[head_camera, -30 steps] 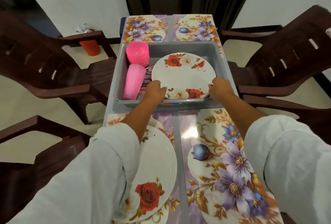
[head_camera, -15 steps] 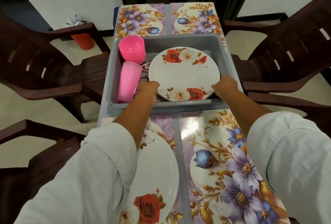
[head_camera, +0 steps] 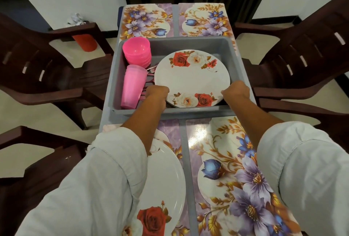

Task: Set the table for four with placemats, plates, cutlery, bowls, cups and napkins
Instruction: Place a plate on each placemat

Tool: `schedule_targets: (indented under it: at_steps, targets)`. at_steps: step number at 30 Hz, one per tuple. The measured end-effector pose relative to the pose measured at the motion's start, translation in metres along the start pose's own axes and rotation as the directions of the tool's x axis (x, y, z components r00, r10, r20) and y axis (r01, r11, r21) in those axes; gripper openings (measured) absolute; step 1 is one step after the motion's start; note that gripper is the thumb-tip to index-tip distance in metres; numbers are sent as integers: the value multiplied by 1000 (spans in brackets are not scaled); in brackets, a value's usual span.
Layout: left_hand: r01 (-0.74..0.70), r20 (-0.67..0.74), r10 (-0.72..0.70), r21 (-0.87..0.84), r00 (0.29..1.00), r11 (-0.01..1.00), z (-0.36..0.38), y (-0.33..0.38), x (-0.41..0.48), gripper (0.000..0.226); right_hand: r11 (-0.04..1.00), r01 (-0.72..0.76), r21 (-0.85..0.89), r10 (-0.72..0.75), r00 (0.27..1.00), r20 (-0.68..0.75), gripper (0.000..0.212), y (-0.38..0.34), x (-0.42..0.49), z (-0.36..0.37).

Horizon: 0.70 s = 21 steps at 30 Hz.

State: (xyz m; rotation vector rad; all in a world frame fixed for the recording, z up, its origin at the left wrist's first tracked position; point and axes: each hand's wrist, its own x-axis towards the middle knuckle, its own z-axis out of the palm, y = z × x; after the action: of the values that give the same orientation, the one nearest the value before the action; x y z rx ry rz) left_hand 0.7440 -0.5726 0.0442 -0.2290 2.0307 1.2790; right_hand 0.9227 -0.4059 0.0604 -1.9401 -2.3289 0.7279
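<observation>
Plate: round white plate with red and cream roses (head_camera: pixel 191 77), inside the grey plastic tub (head_camera: pixel 188 44), right of centre; its near edge is close to the tub's near wall. I cannot tell whether other plates lie under it.
Left hand: left hand (head_camera: pixel 157 93) grips the plate's near-left rim, fingers curled round the edge, knuckles up.
Right hand: right hand (head_camera: pixel 236 91) grips the near-right rim the same way; fingertips hidden.
Sleeves: pale, rolled above the forearms.
Tub, left side: stack of pink plastic bowls (head_camera: pixel 137 50) in the far-left corner; stack of pink plastic cups (head_camera: pixel 132 86) just nearer, beside the left hand.
Cutlery: metal cutlery (head_camera: pixel 151 69) between the cups and the plate, mostly hidden.
Tub position: across the middle of the grey table (head_camera: pixel 184 141).
Placemats: four floral mats with purple and blue flowers: far-left placemat (head_camera: pixel 144 21), far-right placemat (head_camera: pixel 205 21), near-right placemat (head_camera: pixel 226 169), near-left placemat (head_camera: pixel 170 128).
Second plate: matching rose-patterned plate (head_camera: pixel 166 179) on the near-left placemat, partly under the left sleeve.
Chairs: dark brown plastic chairs left (head_camera: pixel 47 69) and right (head_camera: pixel 302 56) of the table.
Floor: orange container (head_camera: pixel 85 42) behind the left chair's arm.
</observation>
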Motion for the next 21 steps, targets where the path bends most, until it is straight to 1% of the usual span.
schedule_targets:
  at_steps: [4, 8, 11, 13, 15, 18, 20, 21]
  targets:
    - [-3, -38, 1, -62, 999, 998, -3, -2, 3, 30, 1000, -6, 26, 7, 1000, -8, 29, 2, -1, 2]
    - [2, -17, -5, -197, 1000, 980, -3, -4, -2, 11, 998, -25, 50, 26, 1000, -16, 30, 2, 0, 3]
    - [-30, -4, 30, -270, 1000, 962, 0, -2, -1, 16, 993, -46, 108, 50, 998, -37, 32, 2, -3, 2]
    - [-80, 3, 85, -289, 996, 954, 3, 0, -5, 9, 988, -62, 144, 68, 997, -36, 35, 2, -3, 2]
    - [-111, 4, 119, -328, 993, 938, 5, 2, -9, 16, 980, -81, 179, 86, 996, -19, 37, 3, -2, 1]
    - [-132, 3, 148, -433, 989, 892, -1, 7, -20, 16, 949, -137, 282, 142, 990, 2, 38, 2, -4, -4]
    - [-142, 5, 163, -460, 987, 876, -7, 10, -26, 22, 915, -168, 368, 170, 985, 28, 39, 1, -6, -9]
    - [-148, 11, 173, -464, 985, 873, -10, 11, -30, 23, 878, -193, 438, 188, 981, 54, 41, 1, -7, -11]
